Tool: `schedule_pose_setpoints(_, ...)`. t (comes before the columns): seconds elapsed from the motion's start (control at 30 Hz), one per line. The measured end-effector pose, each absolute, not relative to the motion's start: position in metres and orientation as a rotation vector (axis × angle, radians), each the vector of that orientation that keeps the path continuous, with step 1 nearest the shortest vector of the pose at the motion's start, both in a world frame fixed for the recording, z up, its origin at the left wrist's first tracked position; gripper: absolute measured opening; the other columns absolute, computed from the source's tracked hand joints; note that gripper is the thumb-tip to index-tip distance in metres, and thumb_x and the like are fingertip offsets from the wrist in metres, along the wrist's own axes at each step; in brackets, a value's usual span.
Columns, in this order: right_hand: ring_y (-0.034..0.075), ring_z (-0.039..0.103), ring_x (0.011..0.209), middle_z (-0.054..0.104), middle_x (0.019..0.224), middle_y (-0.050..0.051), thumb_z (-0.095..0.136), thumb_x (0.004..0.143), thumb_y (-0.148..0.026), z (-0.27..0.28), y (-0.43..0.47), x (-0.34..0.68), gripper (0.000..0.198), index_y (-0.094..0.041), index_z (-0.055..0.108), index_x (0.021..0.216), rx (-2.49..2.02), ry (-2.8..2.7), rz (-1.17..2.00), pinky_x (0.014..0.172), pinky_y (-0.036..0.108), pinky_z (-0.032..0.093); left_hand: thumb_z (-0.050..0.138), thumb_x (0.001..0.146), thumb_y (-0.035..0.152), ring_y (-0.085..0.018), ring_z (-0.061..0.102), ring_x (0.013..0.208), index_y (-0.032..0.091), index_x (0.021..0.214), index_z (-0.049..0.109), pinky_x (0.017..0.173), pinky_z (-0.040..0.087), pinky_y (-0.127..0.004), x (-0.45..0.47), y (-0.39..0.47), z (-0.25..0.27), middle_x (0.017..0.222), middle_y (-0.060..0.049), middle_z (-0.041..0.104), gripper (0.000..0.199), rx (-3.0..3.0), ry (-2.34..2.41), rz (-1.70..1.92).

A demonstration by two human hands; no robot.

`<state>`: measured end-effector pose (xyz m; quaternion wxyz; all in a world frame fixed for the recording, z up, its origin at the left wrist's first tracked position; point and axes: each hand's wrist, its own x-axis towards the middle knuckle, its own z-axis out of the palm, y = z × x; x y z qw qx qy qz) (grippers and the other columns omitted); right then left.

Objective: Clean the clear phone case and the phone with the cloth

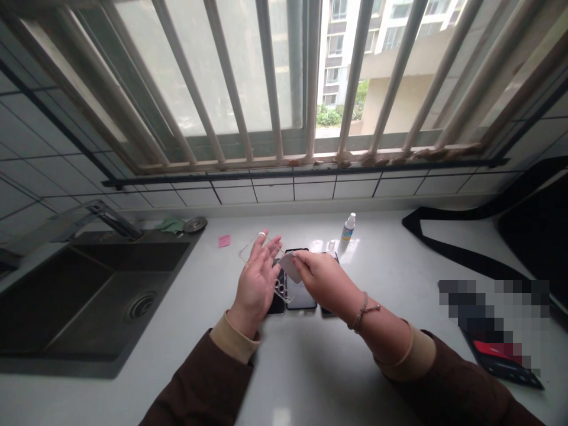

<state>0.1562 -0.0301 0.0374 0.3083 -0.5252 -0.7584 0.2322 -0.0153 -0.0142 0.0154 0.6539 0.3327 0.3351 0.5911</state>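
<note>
My left hand [254,289] holds up a clear phone case [244,255], its fingers stretched out against it. The case's camera cut-outs show just below those fingers. Pinched in the closed fingers of my right hand [323,277] is a thin greyish cloth [291,270], close to the case; whether they touch, I cannot tell. Below my hands, phones lie side by side on the counter: a middle phone [302,298] with a pale face, a dark left phone [277,306] partly behind my left hand, and a right phone [327,312] mostly covered by my right hand.
A small white bottle [348,229] stands behind the phones on the white counter [377,236]. A pink sticky note [224,241] lies to the left. The dark sink [102,307] is at far left, and a black strap [457,239] crosses the right side. A barred window is ahead.
</note>
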Motion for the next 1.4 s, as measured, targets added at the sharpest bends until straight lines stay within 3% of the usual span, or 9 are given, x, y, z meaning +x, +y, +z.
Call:
schedule_pose_setpoints(0.13, 0.017, 0.058, 0.071, 0.070, 0.076, 0.003, 0.049, 0.107, -0.027, 0.033, -0.026, 0.157, 0.033, -0.021, 0.064, 0.079, -1.365, -2.002, 0.773, 0.066, 0.029, 0.036, 0.057, 0.104, 0.038, -0.024, 0.052, 0.147, 0.033, 0.145, 0.059, 0.124, 0.038, -0.049, -0.023, -0.009, 0.019, 0.155, -0.010, 0.058, 0.042, 0.793, 0.724, 1.454)
schedule_pose_setpoints(0.4, 0.016, 0.066, 0.064, 0.067, 0.077, 0.002, 0.047, 0.107, -0.043, 0.030, -0.020, 0.161, 0.035, -0.021, 0.064, 0.086, -1.258, -1.634, 1.183, 0.056, 0.025, 0.050, 0.059, 0.105, 0.046, -0.027, 0.051, 0.147, 0.033, 0.139, 0.063, 0.123, 0.040, -0.050, -0.013, -0.021, 0.029, 0.149, -0.010, 0.063, 0.037, 0.980, 0.649, 1.457)
schedule_pose_setpoints(0.53, 0.014, 0.063, 0.059, 0.063, 0.069, -0.001, 0.046, 0.109, -0.043, 0.034, -0.022, 0.162, 0.037, -0.023, 0.060, 0.082, -1.247, -1.728, 0.980, 0.057, 0.025, 0.048, 0.056, 0.106, 0.052, -0.026, 0.056, 0.141, 0.029, 0.138, 0.063, 0.119, 0.044, -0.049, -0.013, -0.018, 0.026, 0.140, -0.012, 0.068, 0.040, 0.812, 0.655, 1.414)
schedule_pose_setpoints(0.83, 0.019, 0.066, 0.080, 0.075, 0.086, 0.004, 0.049, 0.110, -0.038, 0.046, -0.021, 0.171, 0.033, -0.024, 0.075, 0.095, -1.250, -1.811, 0.627, 0.073, 0.030, 0.046, 0.064, 0.096, 0.068, -0.030, 0.057, 0.140, 0.022, 0.133, 0.063, 0.115, 0.048, -0.047, -0.008, -0.018, 0.019, 0.138, -0.017, 0.068, 0.058, 0.729, 0.659, 1.290)
schedule_pose_setpoints(1.03, 0.022, 0.073, 0.101, 0.079, 0.109, 0.008, 0.051, 0.111, -0.029, 0.051, -0.025, 0.178, 0.026, -0.024, 0.076, 0.116, -1.119, -1.700, 0.271, 0.093, 0.034, 0.055, 0.051, 0.081, 0.095, -0.039, 0.047, 0.151, 0.021, 0.141, 0.060, 0.118, 0.046, -0.058, -0.013, -0.021, 0.029, 0.152, -0.023, 0.058, 0.096, 0.639, 0.500, 1.174)
schedule_pose_setpoints(1.23, 0.023, 0.073, 0.109, 0.078, 0.116, 0.009, 0.050, 0.110, -0.019, 0.047, -0.027, 0.194, 0.035, -0.028, 0.070, 0.138, -0.926, -1.972, -0.060, 0.099, 0.040, 0.059, 0.047, 0.094, 0.081, -0.043, 0.058, 0.141, 0.006, 0.143, 0.055, 0.119, 0.043, -0.058, -0.021, -0.022, 0.034, 0.146, -0.033, 0.060, 0.090, 0.529, 0.450, 0.723)
schedule_pose_setpoints(1.4, 0.024, 0.074, 0.110, 0.078, 0.121, 0.010, 0.055, 0.108, -0.016, 0.040, -0.024, 0.200, 0.042, -0.025, 0.062, 0.148, -0.720, -2.094, -0.145, 0.098, 0.041, 0.063, 0.046, 0.098, 0.070, -0.044, 0.058, 0.141, 0.005, 0.145, 0.054, 0.115, 0.046, -0.057, -0.025, -0.024, 0.041, 0.143, -0.031, 0.063, 0.080, 0.549, 0.379, 0.697)
